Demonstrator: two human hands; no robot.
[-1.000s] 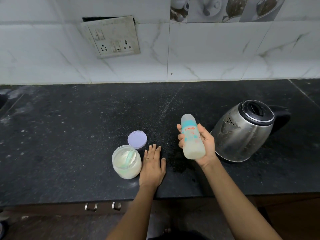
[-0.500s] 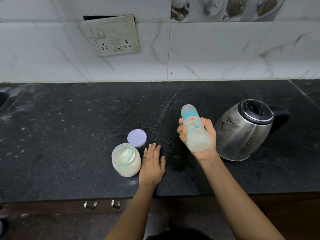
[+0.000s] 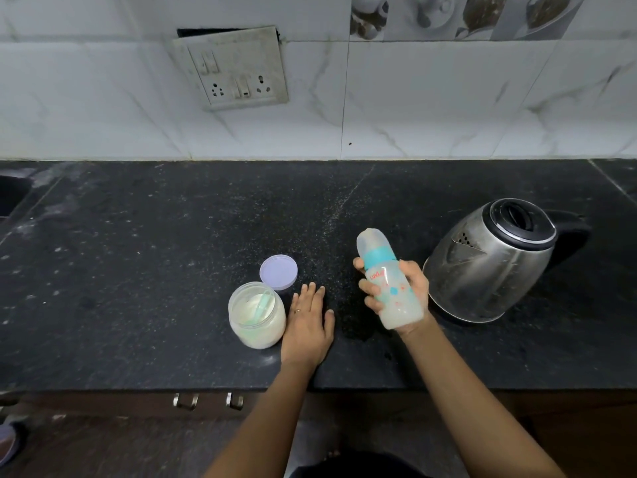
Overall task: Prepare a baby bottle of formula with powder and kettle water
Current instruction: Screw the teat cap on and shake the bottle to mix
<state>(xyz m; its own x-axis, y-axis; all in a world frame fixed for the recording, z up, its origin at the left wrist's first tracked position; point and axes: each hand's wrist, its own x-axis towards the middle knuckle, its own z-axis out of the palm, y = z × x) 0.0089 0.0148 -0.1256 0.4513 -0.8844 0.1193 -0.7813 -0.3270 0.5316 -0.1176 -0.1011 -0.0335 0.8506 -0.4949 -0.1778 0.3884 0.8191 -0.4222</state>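
Gripping the tilted bottle [image 3: 391, 294], the right hand [image 3: 417, 290] risks a leak if the teal collar [image 3: 377, 257] sits loose — the left hand [image 3: 308, 327] lies flat on the surface [image 3: 138, 253].

You're facing a black speckled stone counter [image 3: 138, 270] against a white marble-look tiled wall [image 3: 448, 98]. Grimy socket plate [image 3: 234, 69] hangs crooked, upper left; printed crockery tiles [image 3: 448, 15] top right. Dark recess [image 3: 10, 198] far left, two metal handles [image 3: 186, 401] below counter.
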